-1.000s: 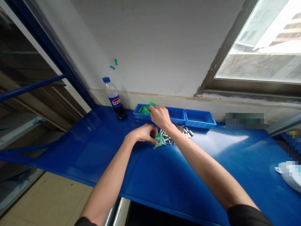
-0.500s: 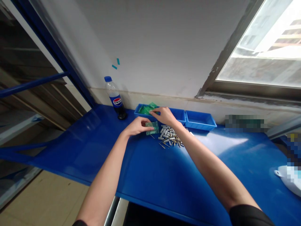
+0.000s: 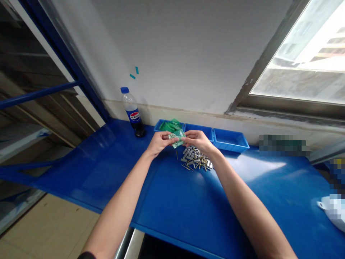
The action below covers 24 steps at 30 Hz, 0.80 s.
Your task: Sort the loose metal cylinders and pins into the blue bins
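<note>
A small translucent green plastic bag [image 3: 177,140] is held up between my two hands. My left hand [image 3: 158,144] pinches its left side between thumb and fingers. At its right side, my right hand [image 3: 199,141] grips it with the fingertips. What the bag contains, if anything, is too small to make out. Just below the hands lies a pile of small metal parts [image 3: 194,157], silver cylinders mixed with thin brass-coloured pins. A single pin [image 3: 177,154] is apart from the pile, on its left. More green bags [image 3: 172,125] are heaped in the blue bin behind my hands.
Three blue bins stand in a row along the wall; the middle bin [image 3: 201,129] and right bin [image 3: 230,139] are on the blue table [image 3: 167,205]. A cola bottle [image 3: 134,117] stands upright at the left. A white object [image 3: 332,212] sits at the right edge.
My right hand has come back from the bin of green bags and now grips the bag's right side. My left hand has moved the bag slightly up and right.
</note>
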{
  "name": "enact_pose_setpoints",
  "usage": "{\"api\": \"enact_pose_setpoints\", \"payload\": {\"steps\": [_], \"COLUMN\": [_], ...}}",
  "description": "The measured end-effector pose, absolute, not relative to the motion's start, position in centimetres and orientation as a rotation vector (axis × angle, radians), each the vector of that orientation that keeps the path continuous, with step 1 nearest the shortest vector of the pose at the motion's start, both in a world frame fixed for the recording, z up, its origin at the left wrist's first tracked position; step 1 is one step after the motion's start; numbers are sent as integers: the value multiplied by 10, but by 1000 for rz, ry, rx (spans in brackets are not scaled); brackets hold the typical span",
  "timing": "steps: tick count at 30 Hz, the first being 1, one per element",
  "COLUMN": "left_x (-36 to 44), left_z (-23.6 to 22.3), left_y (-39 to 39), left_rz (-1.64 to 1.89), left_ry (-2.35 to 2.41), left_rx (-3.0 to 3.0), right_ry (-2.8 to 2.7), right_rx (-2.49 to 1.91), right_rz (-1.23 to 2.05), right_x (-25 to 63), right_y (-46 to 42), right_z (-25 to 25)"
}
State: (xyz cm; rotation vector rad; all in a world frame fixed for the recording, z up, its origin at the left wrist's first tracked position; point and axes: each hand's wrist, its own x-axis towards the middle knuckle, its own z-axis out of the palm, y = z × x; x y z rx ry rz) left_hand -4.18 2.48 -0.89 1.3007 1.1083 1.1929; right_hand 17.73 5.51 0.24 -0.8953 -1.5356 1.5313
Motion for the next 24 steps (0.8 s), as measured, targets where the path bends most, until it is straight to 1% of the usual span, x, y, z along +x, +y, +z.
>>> {"api": "enact_pose_setpoints", "payload": {"steps": [7,16,20,24], "left_x": [-40,-40,-46,-64], "left_z": [-10,-9,-5,-5], "left_y": [26,26,26,30], "left_rz": [1220,1255,1238,1322], "left_ry": [1101,1143,1211,1393], "left_rx": [1329,1441,1488,1512], "right_ry": [-1449,-1522,-1555,-1520], "right_rx": [-884,-901,-964,-998], "right_rz": [1553,1529,1409,1155], "right_x": [184,180,176,165], "right_y": [61,53,51,61], "right_z": [-9,0,5,15]}}
